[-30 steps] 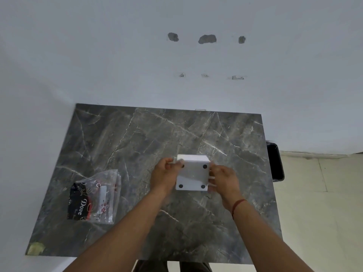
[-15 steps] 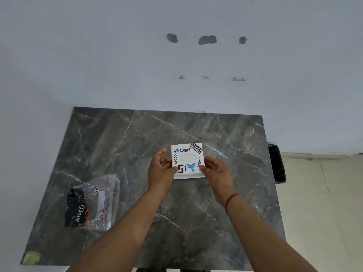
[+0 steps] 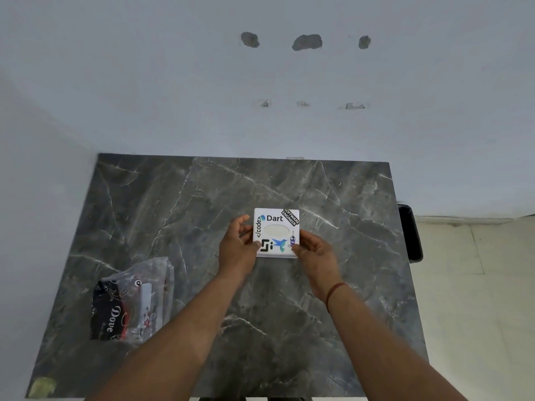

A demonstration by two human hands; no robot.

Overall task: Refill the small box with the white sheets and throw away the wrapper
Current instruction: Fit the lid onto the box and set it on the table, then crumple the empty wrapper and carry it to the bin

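Left hand (image 3: 238, 246) and right hand (image 3: 313, 251) pinch the small box (image 3: 276, 233) between them by its side edges, upright on the surface (image 3: 202, 204). It looks light and rigid; side walls suit gripping. The wrapper (image 3: 134, 299), thin and crinkly, lies well apart, beyond the left hand.

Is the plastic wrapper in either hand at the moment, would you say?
No, the wrapper lies on the table.
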